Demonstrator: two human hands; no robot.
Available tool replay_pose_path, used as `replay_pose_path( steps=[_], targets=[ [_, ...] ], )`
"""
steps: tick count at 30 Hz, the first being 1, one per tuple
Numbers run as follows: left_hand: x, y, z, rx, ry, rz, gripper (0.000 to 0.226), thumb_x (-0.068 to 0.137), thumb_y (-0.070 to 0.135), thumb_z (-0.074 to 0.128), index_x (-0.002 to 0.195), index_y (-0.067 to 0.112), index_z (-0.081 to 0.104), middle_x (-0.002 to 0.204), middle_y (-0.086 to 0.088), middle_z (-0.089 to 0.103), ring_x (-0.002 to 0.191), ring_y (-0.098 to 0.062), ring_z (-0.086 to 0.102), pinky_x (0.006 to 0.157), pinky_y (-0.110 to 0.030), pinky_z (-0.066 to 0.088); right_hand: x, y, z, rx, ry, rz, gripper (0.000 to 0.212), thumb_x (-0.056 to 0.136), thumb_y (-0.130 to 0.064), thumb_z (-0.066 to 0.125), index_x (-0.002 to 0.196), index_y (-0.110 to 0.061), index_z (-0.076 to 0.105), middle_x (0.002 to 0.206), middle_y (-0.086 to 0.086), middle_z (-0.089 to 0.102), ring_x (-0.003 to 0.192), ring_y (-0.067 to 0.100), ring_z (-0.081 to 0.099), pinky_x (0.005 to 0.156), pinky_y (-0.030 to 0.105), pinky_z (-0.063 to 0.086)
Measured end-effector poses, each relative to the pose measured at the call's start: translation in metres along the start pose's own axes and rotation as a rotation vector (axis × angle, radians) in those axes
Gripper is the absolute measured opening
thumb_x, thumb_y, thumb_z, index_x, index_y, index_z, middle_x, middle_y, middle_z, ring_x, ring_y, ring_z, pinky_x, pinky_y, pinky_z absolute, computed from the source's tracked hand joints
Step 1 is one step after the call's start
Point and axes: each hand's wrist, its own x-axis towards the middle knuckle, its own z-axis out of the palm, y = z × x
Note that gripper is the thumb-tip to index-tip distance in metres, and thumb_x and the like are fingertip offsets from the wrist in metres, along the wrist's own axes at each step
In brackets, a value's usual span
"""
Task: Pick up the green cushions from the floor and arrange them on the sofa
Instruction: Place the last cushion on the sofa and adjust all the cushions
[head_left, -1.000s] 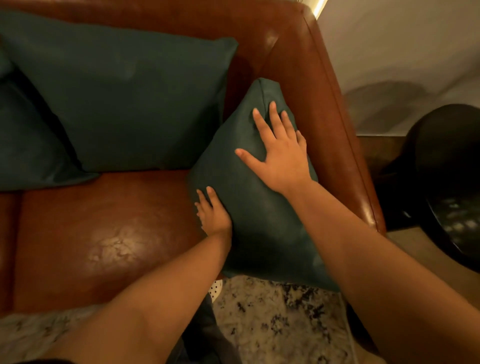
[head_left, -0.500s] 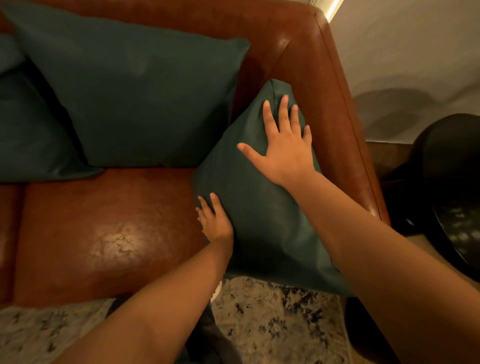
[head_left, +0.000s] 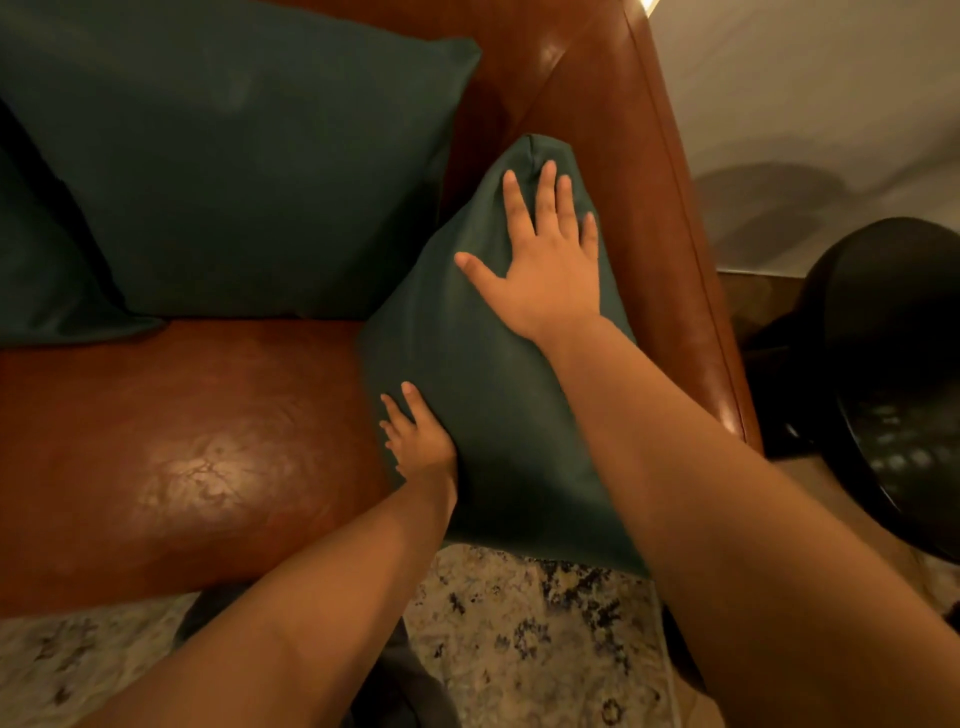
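Nearest, at 6 o'clock: a pale patterned rug with dark speckles (head_left: 545, 639) lies on the floor before the sofa; both bare forearms reach over it. At centre: the left hand (head_left: 423, 441) lies against the lower left edge of a dark green square fabric cushion (head_left: 493, 415), fingers close together and flat on the cover, gripping nothing. Toward 1 o'clock from it, the right hand (head_left: 550, 270) is pressed palm-down on the cushion's upper face, fingers spread apart, thumb held wide; it grasps nothing. This cushion stands tilted on the seat of the brown leather sofa (head_left: 182, 467), its back against the sofa's right armrest (head_left: 670, 249) and its lower edge overhanging the seat front above the rug.

Farther, at 11 o'clock: a larger dark green cushion (head_left: 234, 171) leans on the backrest, with part of another green cushion (head_left: 47, 270) at 9 o'clock. At 3 o'clock: a dark rounded object (head_left: 893, 364), not identifiable, beside the sofa.

Risk, as judged: because the lower edge overhangs the seat and the leather looks smooth, releasing both palms at once could let the cushion slide forward onto the rug. Pushing it farther back would remove that cause.
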Motion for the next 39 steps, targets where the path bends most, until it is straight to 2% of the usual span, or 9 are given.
replay_pose_path(
  steps=[5, 13, 18, 24, 26, 29, 32, 36, 39],
  targets=[
    [0.002, 0.001, -0.013, 0.042, -0.039, 0.031, 0.069, 0.092, 0.067, 0.016, 0.152, 0.033, 0.008, 0.160, -0.007, 0.010, 0.147, -0.025, 0.008, 0.117, -0.046, 0.004, -0.013, -0.026, 0.001, 0.012, 0.044, 0.140, 0.080, 0.095, -0.057, 0.034, 0.153, -0.014, 0.000, 0.161, 0.014, -0.006, 0.148, 0.027, -0.005, 0.118, 0.052, 0.005],
    [0.014, 0.043, -0.008, 0.058, -0.029, 0.206, 0.063, 0.097, 0.058, 0.021, 0.152, 0.028, 0.015, 0.160, -0.007, 0.014, 0.147, -0.026, 0.010, 0.117, -0.039, 0.007, -0.053, -0.017, 0.007, -0.060, 0.084, 0.090, 0.100, 0.082, -0.077, 0.035, 0.154, -0.013, 0.005, 0.161, 0.011, 0.010, 0.148, 0.027, 0.008, 0.116, 0.048, 0.012],
    [0.025, 0.058, 0.007, 0.175, -0.093, 0.201, 0.063, 0.096, 0.060, 0.017, 0.152, 0.032, 0.013, 0.160, -0.005, 0.013, 0.147, -0.028, 0.009, 0.116, -0.042, 0.007, -0.035, 0.002, 0.007, -0.006, 0.018, 0.141, 0.104, 0.077, -0.083, 0.036, 0.154, -0.020, 0.007, 0.161, 0.007, 0.009, 0.148, 0.025, 0.010, 0.115, 0.046, 0.015],
    [0.034, 0.060, 0.000, 0.181, -0.194, 0.196, 0.066, 0.095, 0.063, 0.017, 0.152, 0.030, 0.013, 0.160, -0.006, 0.010, 0.148, -0.026, 0.004, 0.118, -0.041, 0.002, -0.037, -0.003, 0.005, -0.006, -0.009, 0.168, 0.102, 0.081, -0.078, 0.037, 0.154, -0.018, -0.001, 0.162, 0.007, 0.000, 0.149, 0.026, 0.000, 0.117, 0.048, 0.008],
    [0.036, 0.061, -0.005, 0.194, -0.212, 0.199, 0.066, 0.095, 0.062, 0.017, 0.152, 0.029, 0.014, 0.160, -0.005, 0.011, 0.147, -0.026, 0.008, 0.117, -0.040, 0.004, -0.046, -0.009, 0.003, -0.066, 0.048, 0.122, 0.094, 0.086, -0.069, 0.038, 0.154, -0.016, 0.001, 0.162, 0.008, -0.001, 0.148, 0.027, -0.001, 0.116, 0.052, 0.005],
    [0.042, 0.063, -0.011, 0.128, -0.215, 0.230, 0.073, 0.092, 0.068, 0.022, 0.151, 0.026, 0.021, 0.159, -0.003, 0.019, 0.147, -0.023, 0.014, 0.119, -0.040, 0.008, -0.064, -0.027, 0.006, -0.286, 0.111, -0.100, 0.078, 0.092, -0.051, 0.043, 0.153, -0.013, 0.011, 0.161, 0.008, 0.006, 0.149, 0.024, 0.004, 0.115, 0.053, -0.002],
    [0.050, 0.054, -0.013, 0.038, -0.154, 0.214, 0.083, 0.087, 0.073, 0.024, 0.152, 0.022, 0.021, 0.158, -0.004, 0.020, 0.147, -0.023, 0.013, 0.119, -0.042, 0.009, -0.083, -0.037, 0.018, -0.413, 0.007, -0.269, 0.075, 0.094, -0.050, 0.040, 0.153, -0.011, 0.015, 0.161, 0.012, 0.007, 0.149, 0.023, 0.003, 0.114, 0.052, -0.011],
    [0.050, 0.042, -0.006, 0.000, -0.106, 0.104, 0.084, 0.082, 0.079, 0.020, 0.152, 0.031, 0.014, 0.159, -0.008, 0.018, 0.145, -0.029, 0.017, 0.117, -0.051, 0.014, -0.089, -0.023, 0.025, -0.424, -0.095, -0.246, 0.075, 0.097, -0.054, 0.027, 0.153, -0.011, 0.002, 0.160, 0.018, -0.006, 0.148, 0.028, -0.009, 0.112, 0.050, -0.016],
    [0.046, 0.043, 0.004, -0.023, -0.115, 0.082, 0.105, 0.059, 0.093, 0.014, 0.150, 0.040, 0.015, 0.158, -0.007, 0.021, 0.144, -0.033, 0.021, 0.115, -0.054, 0.017, -0.086, -0.015, 0.025, -0.433, -0.092, -0.239, 0.075, 0.097, -0.056, 0.025, 0.153, -0.011, 0.002, 0.160, 0.018, -0.005, 0.148, 0.029, -0.008, 0.113, 0.051, -0.016]
  ],
)
